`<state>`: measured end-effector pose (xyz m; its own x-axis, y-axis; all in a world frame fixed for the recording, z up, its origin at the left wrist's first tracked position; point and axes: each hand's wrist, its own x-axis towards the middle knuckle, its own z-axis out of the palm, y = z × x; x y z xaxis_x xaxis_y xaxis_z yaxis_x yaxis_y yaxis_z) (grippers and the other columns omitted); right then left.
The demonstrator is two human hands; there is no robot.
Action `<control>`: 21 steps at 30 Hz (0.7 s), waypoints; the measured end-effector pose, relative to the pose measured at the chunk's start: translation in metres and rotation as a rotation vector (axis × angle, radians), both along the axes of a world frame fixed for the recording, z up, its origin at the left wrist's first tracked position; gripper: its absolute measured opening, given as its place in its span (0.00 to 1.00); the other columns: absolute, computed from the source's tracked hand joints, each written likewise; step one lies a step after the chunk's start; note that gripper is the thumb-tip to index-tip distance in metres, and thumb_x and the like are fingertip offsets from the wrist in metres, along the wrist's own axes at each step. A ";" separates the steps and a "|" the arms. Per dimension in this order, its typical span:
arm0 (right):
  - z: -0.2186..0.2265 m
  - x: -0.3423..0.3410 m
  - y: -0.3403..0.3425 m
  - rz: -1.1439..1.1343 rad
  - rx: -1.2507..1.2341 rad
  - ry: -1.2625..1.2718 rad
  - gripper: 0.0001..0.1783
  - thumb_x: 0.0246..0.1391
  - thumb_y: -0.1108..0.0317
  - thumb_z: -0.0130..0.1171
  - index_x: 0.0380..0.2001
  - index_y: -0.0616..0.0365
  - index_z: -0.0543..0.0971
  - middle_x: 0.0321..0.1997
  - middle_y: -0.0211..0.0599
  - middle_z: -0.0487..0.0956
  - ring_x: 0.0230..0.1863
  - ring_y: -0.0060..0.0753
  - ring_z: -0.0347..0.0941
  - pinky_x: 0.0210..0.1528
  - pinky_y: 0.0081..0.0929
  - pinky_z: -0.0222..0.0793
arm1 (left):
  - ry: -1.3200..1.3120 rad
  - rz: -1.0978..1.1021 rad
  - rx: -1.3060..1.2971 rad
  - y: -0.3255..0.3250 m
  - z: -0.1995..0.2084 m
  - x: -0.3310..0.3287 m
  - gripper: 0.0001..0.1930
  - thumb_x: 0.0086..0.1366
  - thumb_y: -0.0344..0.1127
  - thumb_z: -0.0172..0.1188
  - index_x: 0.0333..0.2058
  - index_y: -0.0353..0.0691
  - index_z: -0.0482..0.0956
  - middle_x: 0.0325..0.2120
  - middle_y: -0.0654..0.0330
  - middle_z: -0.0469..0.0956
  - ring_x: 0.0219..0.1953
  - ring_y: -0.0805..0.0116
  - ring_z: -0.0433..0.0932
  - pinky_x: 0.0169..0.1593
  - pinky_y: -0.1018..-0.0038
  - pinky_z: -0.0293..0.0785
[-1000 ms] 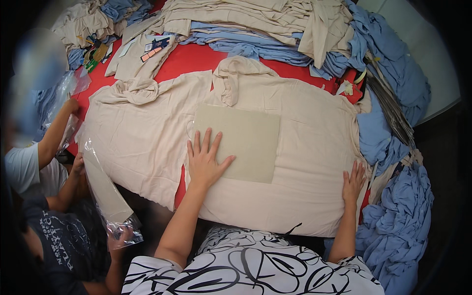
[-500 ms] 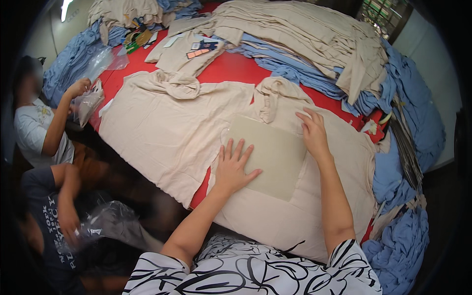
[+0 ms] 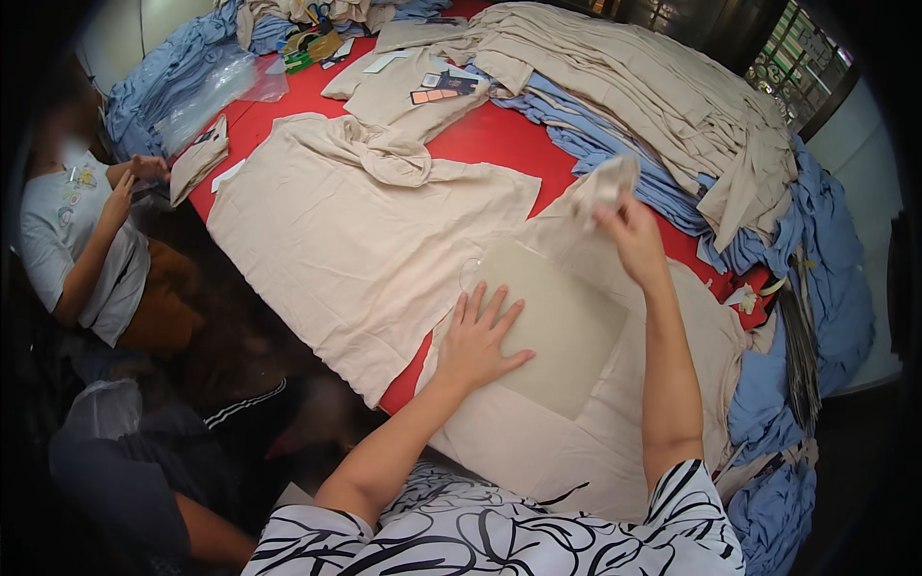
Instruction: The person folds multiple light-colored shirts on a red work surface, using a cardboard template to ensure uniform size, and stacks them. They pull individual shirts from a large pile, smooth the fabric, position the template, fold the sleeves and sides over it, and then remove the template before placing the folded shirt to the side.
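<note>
A beige garment [image 3: 499, 442] lies spread on the table in front of me, and a flat greenish-grey square board [image 3: 576, 317] rests on it. My left hand [image 3: 477, 344] is pressed flat on the board's left part, fingers spread. Beyond the board's far right corner, my right hand [image 3: 634, 240] pinches the garment's sleeve [image 3: 615, 180] and holds it raised off the table. The sleeve's end is slightly blurred. To the left, a second beige garment [image 3: 327, 240] is laid out with its sleeve bunched on top.
Tall stacks of beige garments [image 3: 634, 96] and blue garments [image 3: 836, 250] line the far and right sides of the red table [image 3: 499, 144]. Colour cards [image 3: 447, 88] lie on folded beige cloth. At the left are a person [image 3: 82, 240] and another person's knee [image 3: 125, 480].
My right hand has closed on the sleeve and lifted it. My left hand stays flat on the board. The person at the left has put down a folded beige piece at the table's edge.
</note>
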<state>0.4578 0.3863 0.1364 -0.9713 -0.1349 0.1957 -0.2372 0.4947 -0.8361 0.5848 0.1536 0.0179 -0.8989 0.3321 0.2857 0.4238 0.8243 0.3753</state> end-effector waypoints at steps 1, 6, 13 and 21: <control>0.024 0.033 -0.010 0.275 0.092 -0.106 0.16 0.57 0.63 0.57 0.44 0.63 0.77 0.41 0.45 0.82 0.43 0.38 0.78 0.50 0.31 0.70 | 0.006 0.008 -0.001 -0.003 -0.001 0.001 0.38 0.55 0.64 0.58 0.61 0.51 0.71 0.66 0.54 0.61 0.69 0.47 0.53 0.69 0.50 0.49; 0.016 0.070 -0.018 0.659 -0.269 -0.401 0.21 0.57 0.65 0.61 0.52 0.62 0.75 0.49 0.39 0.79 0.55 0.33 0.73 0.58 0.30 0.66 | 0.104 -0.053 -0.034 -0.011 -0.023 -0.002 0.27 0.59 0.50 0.54 0.54 0.42 0.75 0.67 0.55 0.59 0.69 0.46 0.53 0.69 0.49 0.49; -0.137 0.053 -0.076 0.032 0.672 0.365 0.28 0.63 0.57 0.49 0.61 0.64 0.68 0.68 0.45 0.65 0.69 0.47 0.58 0.70 0.50 0.46 | 0.045 0.033 0.056 -0.004 -0.021 -0.001 0.26 0.60 0.33 0.51 0.57 0.32 0.68 0.66 0.51 0.58 0.68 0.46 0.56 0.69 0.52 0.51; -0.129 0.071 -0.056 0.284 0.359 0.088 0.23 0.63 0.61 0.48 0.58 0.60 0.73 0.66 0.45 0.67 0.71 0.44 0.56 0.72 0.46 0.44 | 0.109 -0.021 0.021 0.000 -0.014 -0.001 0.35 0.59 0.28 0.49 0.66 0.30 0.52 0.62 0.50 0.65 0.67 0.49 0.58 0.69 0.55 0.52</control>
